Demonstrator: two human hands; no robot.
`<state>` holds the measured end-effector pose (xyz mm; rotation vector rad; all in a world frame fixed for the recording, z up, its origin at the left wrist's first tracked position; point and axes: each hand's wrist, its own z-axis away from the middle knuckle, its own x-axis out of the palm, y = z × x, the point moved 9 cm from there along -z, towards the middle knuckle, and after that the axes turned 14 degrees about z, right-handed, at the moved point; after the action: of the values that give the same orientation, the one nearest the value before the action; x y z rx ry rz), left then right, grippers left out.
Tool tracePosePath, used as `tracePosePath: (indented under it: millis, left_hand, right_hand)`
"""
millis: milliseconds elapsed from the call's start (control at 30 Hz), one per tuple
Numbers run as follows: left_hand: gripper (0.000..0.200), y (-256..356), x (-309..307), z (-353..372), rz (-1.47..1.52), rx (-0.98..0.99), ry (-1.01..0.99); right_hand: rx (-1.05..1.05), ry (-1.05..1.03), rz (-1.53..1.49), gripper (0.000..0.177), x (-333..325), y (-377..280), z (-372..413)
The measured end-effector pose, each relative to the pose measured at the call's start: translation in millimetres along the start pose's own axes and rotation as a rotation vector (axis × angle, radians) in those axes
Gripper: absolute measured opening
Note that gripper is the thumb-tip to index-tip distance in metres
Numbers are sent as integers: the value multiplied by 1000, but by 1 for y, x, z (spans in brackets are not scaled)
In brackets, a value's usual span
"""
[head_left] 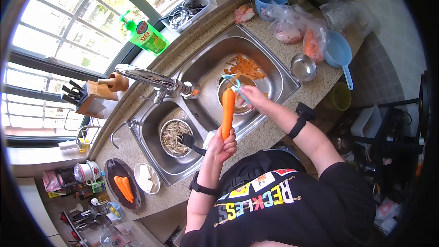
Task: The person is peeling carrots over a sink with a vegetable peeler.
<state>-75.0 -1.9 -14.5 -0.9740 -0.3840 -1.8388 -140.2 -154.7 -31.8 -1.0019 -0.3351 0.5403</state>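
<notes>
My left hand is wrapped round the lower end of a large orange carrot, which stands nearly upright over the sink's front rim. My right hand grips a light blue peeler, its head by the carrot's upper end. Beneath them a round metal bowl sits in the large steel basin. Orange peelings lie behind the bowl in that basin. Whether the blade touches the carrot, I cannot tell.
The faucet reaches over the sinks. A bowl of pale strips fills the small basin. Peeled carrots and a white bowl are at left; a small steel bowl, blue strainer and bagged food at right.
</notes>
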Motion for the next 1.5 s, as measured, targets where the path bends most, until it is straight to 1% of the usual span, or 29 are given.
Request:
tracePosePath:
  millis: [67, 100, 133, 200, 233, 300, 333, 400, 433, 500, 533, 600, 633, 700, 767, 800, 833, 933, 1000, 1033, 1067, 1133, 1200, 1233, 1267, 1367, 1400, 1467, 1500]
  left_hand:
    - [40, -2, 2, -1, 24, -34, -37]
    - [42, -6, 5, 0, 46, -68, -70]
    - [42, -7, 7, 1, 46, -68, -70]
    - [44, 3, 13, 8, -145, 151, 87]
    - [44, 0, 15, 7, -145, 150, 86]
    - [47, 14, 16, 11, -358, 352, 141]
    - [47, 16, 11, 9, -356, 353, 139]
    - [44, 20, 3, 4, -273, 352, 123]
    - [44, 21, -2, 3, -274, 360, 141]
    - [44, 23, -3, 2, -232, 358, 139]
    - [43, 24, -6, 2, -192, 354, 140]
    - [43, 28, -14, 1, -128, 335, 147]
    - [43, 28, -16, 0, -79, 310, 150]
    - [43, 27, -18, 0, -71, 297, 158]
    - [43, 23, -19, 2, -63, 282, 165]
    - [43, 19, -20, 4, -117, 288, 175]
    - [43, 21, -16, 6, -181, 302, 173]
    - [44, 24, -11, 8, -193, 302, 170]
    - [44, 26, -12, 5, -150, 289, 172]
    - [45, 29, -11, 2, -110, 277, 170]
    - [45, 31, -11, 1, -110, 277, 170]
    - [44, 31, -15, -5, -65, 237, 200]
    - [43, 32, -19, -9, -41, 211, 179]
    - [42, 30, -19, -13, -19, 184, 161]
    - [42, 28, -17, -12, -19, 184, 161]
    - [42, 24, -19, -8, 0, 162, 240]
    - [40, 26, -17, -8, -74, 147, 190]
    - [38, 22, -15, -7, -147, 130, 143]
    - [37, 18, -16, -4, -119, 119, 149]
  right_hand:
    - [88, -180, -448, 35, 29, -9, 12]
    - [79, -230, -538, 31, 35, -6, 6]
    - [79, -230, -538, 31, 35, -7, 5]
    - [97, -192, -560, 29, 33, -7, 5]
    - [97, -192, -560, 29, 32, -7, 4]
    - [35, -161, -471, 30, 29, -10, 3]
    - [35, -162, -469, 30, 30, -9, 4]
    - [-139, 92, -117, 27, 10, -19, 11]
    - [-139, 92, -117, 27, 11, -9, 9]
    - [-672, 427, 478, 21, 0, -38, 30]
    - [-673, 424, 479, 21, 3, -30, 44]
    - [-934, 355, 1024, 16, 44, -57, 106]
    - [-934, 355, 1024, 16, 43, -60, 112]
    - [-824, 215, 1223, 19, 52, -49, 106]
    - [-833, 271, 1273, 19, 43, -51, 90]
    - [-588, 427, 1211, 22, 7, -40, 41]
    - [-270, 365, 1307, 25, -33, -19, 3]
    - [-197, 333, 1244, 26, -44, -14, 0]
    - [-123, 372, 1115, 27, -52, -1, 10]
    - [-208, 421, 990, 27, -50, 2, 17]
    - [-208, 421, 991, 27, -42, 2, 26]
    - [-359, 367, 759, 27, -22, -16, 47]
    - [-417, 295, 765, 24, -5, -24, 61]
    - [-639, 296, 905, 21, 21, -37, 89]
    - [-639, 296, 905, 21, 25, -39, 93]
    - [-820, 297, 1166, 21, 46, -45, 104]
    - [-818, 299, 1163, 21, 42, -42, 93]
    - [-693, 429, 1233, 24, 13, -33, 48]
    - [-474, 403, 1257, 25, -18, -23, 15]
